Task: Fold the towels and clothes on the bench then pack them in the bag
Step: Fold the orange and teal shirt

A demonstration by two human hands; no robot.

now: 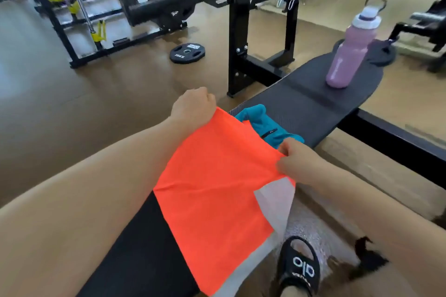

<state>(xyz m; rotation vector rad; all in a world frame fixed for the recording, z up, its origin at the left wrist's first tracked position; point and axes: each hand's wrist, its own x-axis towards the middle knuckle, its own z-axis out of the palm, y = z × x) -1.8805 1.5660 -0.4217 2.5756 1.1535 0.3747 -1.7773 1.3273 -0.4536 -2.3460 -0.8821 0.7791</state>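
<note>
An orange garment (217, 188) with a grey band along its lower edge hangs stretched between my two hands above the black bench (313, 103). My left hand (193, 108) grips its far top corner in a fist. My right hand (296, 161) pinches the other top corner. Behind the orange cloth a crumpled teal garment (268, 125) lies on the bench. No bag is in view.
A lilac water bottle (350, 48) stands upright near the bench's far end. A black rack upright (239, 26) rises just left of the bench. A 10 kg weight plate (187, 52) lies on the brown floor. My foot in a black slide (299, 267) is at lower right.
</note>
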